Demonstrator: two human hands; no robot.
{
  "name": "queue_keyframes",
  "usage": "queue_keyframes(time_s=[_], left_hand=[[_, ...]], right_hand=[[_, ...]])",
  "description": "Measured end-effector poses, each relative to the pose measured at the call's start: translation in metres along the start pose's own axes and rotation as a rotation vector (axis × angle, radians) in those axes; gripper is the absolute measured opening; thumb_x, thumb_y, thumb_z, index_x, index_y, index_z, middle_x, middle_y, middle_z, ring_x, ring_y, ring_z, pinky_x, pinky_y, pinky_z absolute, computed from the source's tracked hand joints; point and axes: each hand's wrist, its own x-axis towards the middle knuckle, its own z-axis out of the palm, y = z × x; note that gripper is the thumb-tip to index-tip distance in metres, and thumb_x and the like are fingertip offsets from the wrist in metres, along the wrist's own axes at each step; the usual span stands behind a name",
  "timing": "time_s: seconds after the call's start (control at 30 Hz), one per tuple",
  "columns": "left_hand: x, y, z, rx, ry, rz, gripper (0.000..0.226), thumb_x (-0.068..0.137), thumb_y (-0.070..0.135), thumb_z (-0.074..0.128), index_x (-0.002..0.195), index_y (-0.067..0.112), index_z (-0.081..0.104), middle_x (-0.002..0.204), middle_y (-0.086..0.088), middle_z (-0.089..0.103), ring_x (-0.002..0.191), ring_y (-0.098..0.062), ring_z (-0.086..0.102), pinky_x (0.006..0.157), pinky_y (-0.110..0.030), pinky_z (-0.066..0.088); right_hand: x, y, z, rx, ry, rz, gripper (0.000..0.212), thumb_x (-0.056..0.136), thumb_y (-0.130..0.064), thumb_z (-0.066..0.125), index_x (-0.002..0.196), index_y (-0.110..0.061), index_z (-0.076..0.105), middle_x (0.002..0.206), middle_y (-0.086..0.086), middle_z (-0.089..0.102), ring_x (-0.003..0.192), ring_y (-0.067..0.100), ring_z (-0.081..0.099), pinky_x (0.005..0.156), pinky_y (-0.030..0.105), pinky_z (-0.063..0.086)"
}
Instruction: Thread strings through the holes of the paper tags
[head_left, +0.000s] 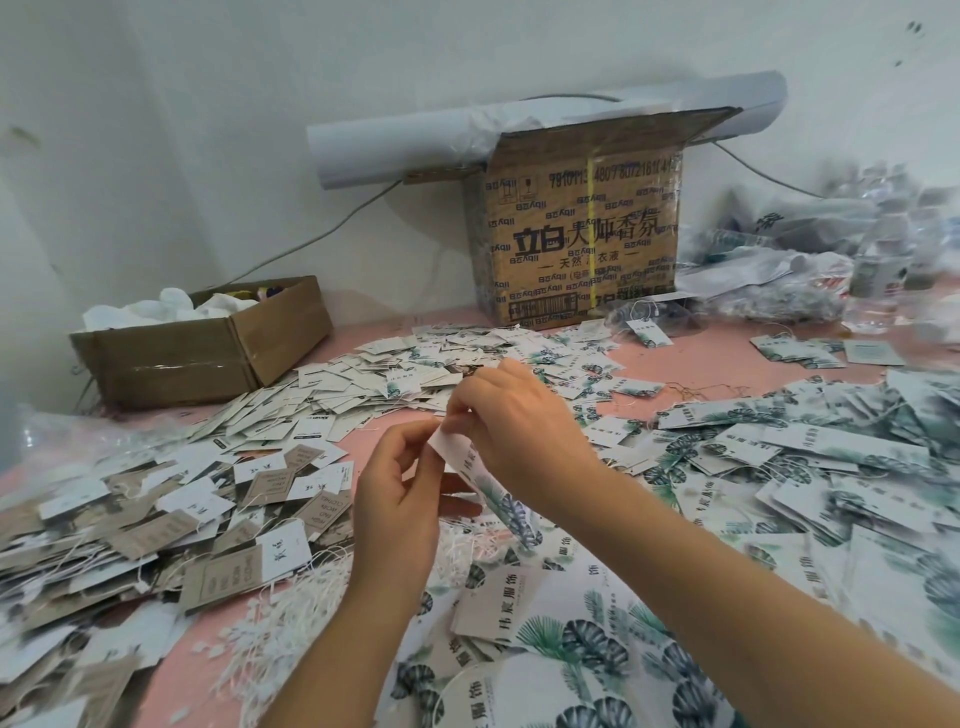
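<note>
A long white paper tag (496, 493) with green leaf print is held up over the pink table between both hands. My left hand (400, 499) grips its left edge, thumb near the top corner. My right hand (514, 415) pinches at the tag's top end, where the hole lies under the fingertips. A string there is too thin to make out. A pile of white strings (291, 618) lies on the table below my left forearm. More leaf-print tags (550, 623) lie under my arms.
Heaps of small white and brown tags (171, 514) cover the left, leaf-print tags (810, 457) the right. A low open carton (208, 348) stands back left, a tall printed carton (582, 228) against the wall, plastic bags (810, 260) back right.
</note>
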Motion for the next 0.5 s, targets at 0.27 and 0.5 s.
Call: queue_keyframes(time_s=[0.27, 0.5], left_hand=[[0.002, 0.000, -0.004, 0.039, 0.035, -0.034, 0.013, 0.094, 0.009, 0.052, 0.087, 0.016, 0.061, 0.071, 0.004, 0.066, 0.057, -0.012, 0.065, 0.048, -0.027, 0.054], [0.008, 0.001, -0.006, -0.037, 0.125, -0.225, 0.014, 0.096, 0.019, 0.049, 0.087, 0.021, 0.059, 0.068, 0.006, 0.068, 0.056, -0.005, 0.063, 0.048, -0.027, 0.049]], right_hand=[[0.001, -0.004, -0.003, 0.126, -0.032, 0.044, 0.022, 0.089, -0.032, 0.057, 0.093, -0.014, 0.068, 0.092, 0.000, 0.061, 0.089, 0.014, 0.044, 0.078, 0.033, 0.040], [0.004, 0.005, -0.010, 0.382, -0.113, 0.188, 0.022, 0.086, -0.031, 0.062, 0.080, -0.012, 0.068, 0.054, -0.012, 0.047, 0.046, 0.000, 0.041, 0.046, 0.013, 0.032]])
